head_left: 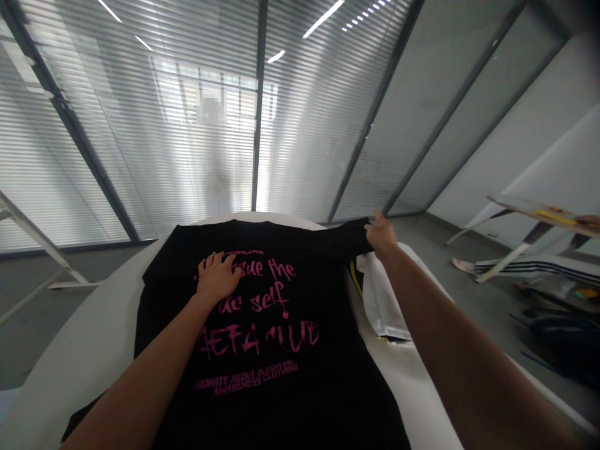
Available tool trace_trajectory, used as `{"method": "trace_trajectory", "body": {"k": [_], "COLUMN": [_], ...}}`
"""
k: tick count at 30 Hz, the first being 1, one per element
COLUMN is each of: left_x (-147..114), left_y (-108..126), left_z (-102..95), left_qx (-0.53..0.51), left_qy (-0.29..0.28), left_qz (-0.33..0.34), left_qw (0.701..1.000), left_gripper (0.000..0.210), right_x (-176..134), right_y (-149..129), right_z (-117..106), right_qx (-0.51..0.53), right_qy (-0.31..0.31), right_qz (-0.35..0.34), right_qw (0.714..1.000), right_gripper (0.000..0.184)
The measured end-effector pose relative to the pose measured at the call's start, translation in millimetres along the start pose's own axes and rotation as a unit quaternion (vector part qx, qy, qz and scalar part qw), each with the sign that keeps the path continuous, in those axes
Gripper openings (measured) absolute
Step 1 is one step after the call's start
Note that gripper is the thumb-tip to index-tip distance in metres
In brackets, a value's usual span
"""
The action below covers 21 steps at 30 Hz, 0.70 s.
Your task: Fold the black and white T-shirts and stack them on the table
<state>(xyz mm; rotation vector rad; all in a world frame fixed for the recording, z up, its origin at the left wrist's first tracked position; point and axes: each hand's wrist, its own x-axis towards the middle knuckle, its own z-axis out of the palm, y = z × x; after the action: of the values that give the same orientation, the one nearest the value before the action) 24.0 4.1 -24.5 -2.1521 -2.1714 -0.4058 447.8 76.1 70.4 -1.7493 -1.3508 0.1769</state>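
A black T-shirt [281, 400] with pink lettering lies spread over a white round table. My left hand [219, 275] rests flat on the printed chest, its fingers stretched out over part of the lettering. At the far right, my right hand [380, 234] grips the end of the shirt's sleeve [349, 236], which is drawn out sideways. Just below that sleeve lies a white folded cloth [382, 300] with black and yellow edging, partly covered by the shirt.
The white table [60, 369] has a curved edge. Behind it stands a glass partition with blinds [206, 156]. A white metal frame [42, 244] is at the left. On the right are another table [539, 209], a person's striped trouser leg [525, 267] and dark items on the floor.
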Motion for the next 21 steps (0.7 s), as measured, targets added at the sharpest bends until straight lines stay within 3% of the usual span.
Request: {"method": "trace_trajectory", "body": {"k": [3, 8, 13, 17, 21], "left_x": [0, 0, -1, 0, 1], "left_y": [0, -1, -1, -1, -2], "left_z": [-0.1, 0.5, 1.6, 2.7, 3.8], "left_qx": [0.000, 0.002, 0.004, 0.003, 0.001], "left_qy": [0.000, 0.003, 0.008, 0.009, 0.012], "left_qz": [0.000, 0.005, 0.007, 0.007, 0.010], "left_qw": [1.000, 1.000, 1.000, 1.000, 1.000], "left_gripper": [0.052, 0.052, 0.052, 0.053, 0.053], "right_x": [-7, -29, -91, -145, -171], "right_y": [-14, -56, -92, -98, -91], "right_z": [-3, 4, 49, 95, 111], "right_qx": [-0.028, -0.167, -0.310, -0.343, -0.319], "right_qy": [0.023, -0.016, -0.084, -0.229, -0.229], "right_qz": [0.008, -0.073, -0.139, -0.193, -0.239], "right_qw": [0.999, 0.983, 0.937, 0.890, 0.888], "right_gripper": [0.064, 0.056, 0.061, 0.064, 0.057]}}
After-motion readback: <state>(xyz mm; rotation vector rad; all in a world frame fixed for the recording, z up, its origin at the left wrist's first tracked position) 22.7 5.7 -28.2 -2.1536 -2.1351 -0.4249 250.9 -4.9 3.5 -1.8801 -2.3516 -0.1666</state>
